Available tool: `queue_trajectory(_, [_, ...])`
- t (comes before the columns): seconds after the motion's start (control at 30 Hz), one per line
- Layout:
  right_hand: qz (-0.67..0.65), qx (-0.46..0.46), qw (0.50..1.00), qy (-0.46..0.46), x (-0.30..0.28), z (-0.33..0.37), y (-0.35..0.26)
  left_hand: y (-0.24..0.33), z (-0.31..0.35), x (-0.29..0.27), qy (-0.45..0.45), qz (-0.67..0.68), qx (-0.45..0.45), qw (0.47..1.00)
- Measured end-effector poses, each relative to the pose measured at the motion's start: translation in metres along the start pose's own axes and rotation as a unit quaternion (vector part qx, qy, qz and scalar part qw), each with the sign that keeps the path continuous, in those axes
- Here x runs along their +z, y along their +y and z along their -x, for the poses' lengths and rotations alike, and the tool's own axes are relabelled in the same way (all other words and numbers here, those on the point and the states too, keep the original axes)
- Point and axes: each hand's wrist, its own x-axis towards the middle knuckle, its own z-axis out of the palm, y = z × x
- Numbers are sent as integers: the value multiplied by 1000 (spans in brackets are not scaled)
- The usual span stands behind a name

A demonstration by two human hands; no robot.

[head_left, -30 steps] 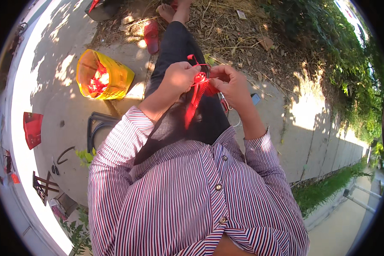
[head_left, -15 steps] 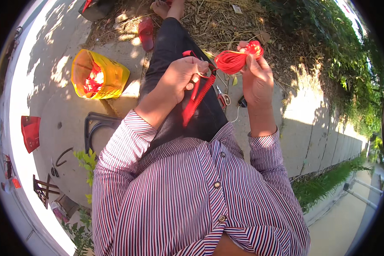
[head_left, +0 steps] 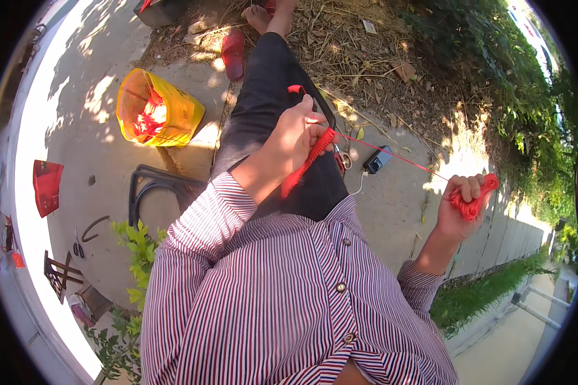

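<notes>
The right hand (head_left: 451,217) moves out and down, from just short of three o'clock of the left hand (head_left: 295,131) to about four o'clock, well apart from it; the hank (head_left: 473,209) travels along in its fist, and the cord (head_left: 398,156) now runs as a thin, straight line between the two hands; the strip (head_left: 308,160), a ridged red length, slants from the left fingers toward seven o'clock over the dark thigh (head_left: 263,96); the hank looks light, soft and squashable, likely a little slippery if the cord is smooth, and hard to harm, though loose loops could snag; it is best held round its middle, with the loops kept together; the strip seems firmer, thanks to its close ridges, yet still bendy, and its upper end looks the surest place to pinch; the right fingers are curled closed around the hank, loops bulging past them at two and five o'clock; the left fingers are bent in against the strip's upper end, thumb pointing toward one o'clock, though exactly what lies inside that pinch I cannot tell; the left forearm comes up from seven o'clock, the right from about six, its wrist upright and the fist turned slightly outward.
</notes>
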Motion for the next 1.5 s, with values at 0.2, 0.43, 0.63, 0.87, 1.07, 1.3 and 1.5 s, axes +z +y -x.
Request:
queue_trajectory(0.2, [50, 35, 994, 88, -13, -29, 29, 11, 0, -3, 110, -424, 340, 832])
queue_trajectory(0.43, [66, 242, 961, 116, -44, -9, 101, 26, -12, 26, 94, -575, 377, 720])
queue_trajectory(0.63, [9, 292, 952, -92, -12, -10, 107, -4, 26, 57, -100, -590, 433, 674])
queue_trajectory(0.87, [121, 240, 960, 72, 17, 5, 141, 6, 54, 83, -130, -421, 286, 851])
queue_trajectory(1.07, [134, 197, 958, -161, -21, -38, 119, 31, 27, 53, -42, -520, 573, 632])
queue_trajectory(1.3, [517, 236, 812, -132, 11, -44, 159, 14, -14, 6, 80, -843, 430, 312])
queue_trajectory(1.5, [670, 71, 706, -219, -35, -49, 159, -7, -20, 8, 31, -683, 369, 629])
